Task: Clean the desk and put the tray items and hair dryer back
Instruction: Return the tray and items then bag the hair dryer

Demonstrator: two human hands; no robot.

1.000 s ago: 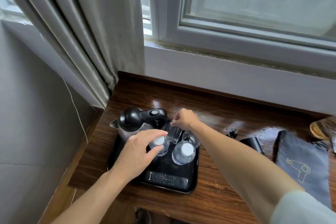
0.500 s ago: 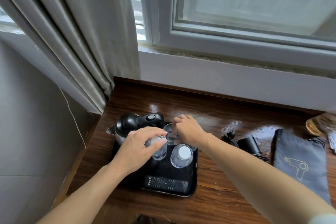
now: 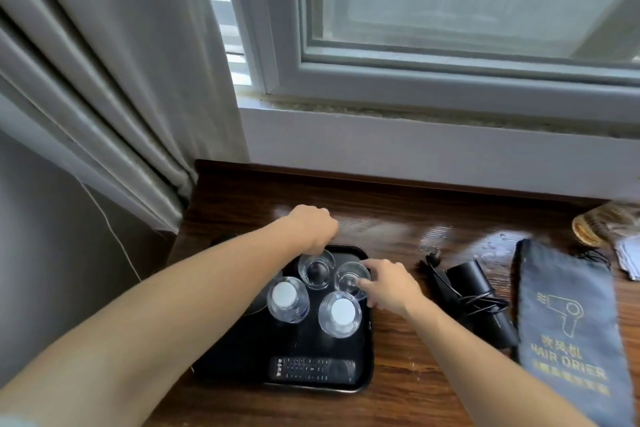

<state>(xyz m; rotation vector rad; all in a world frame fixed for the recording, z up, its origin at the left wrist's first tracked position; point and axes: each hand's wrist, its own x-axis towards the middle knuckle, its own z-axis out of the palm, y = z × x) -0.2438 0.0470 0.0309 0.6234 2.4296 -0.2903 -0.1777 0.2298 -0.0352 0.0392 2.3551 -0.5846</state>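
Black plastic tray (image 3: 304,347), lower centre of frame: a clear glass tumbler (image 3: 348,282) is touched at its rim by bent fingertips of the right hand (image 3: 388,288); the left hand (image 3: 311,227) is curled at the far rim, grip unseen. The tumbler is best nudged slowly, kept upright.

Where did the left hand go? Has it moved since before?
Yes. The left hand came off the bottle cap and went farther back, to the far edge of the tray, toward the window.
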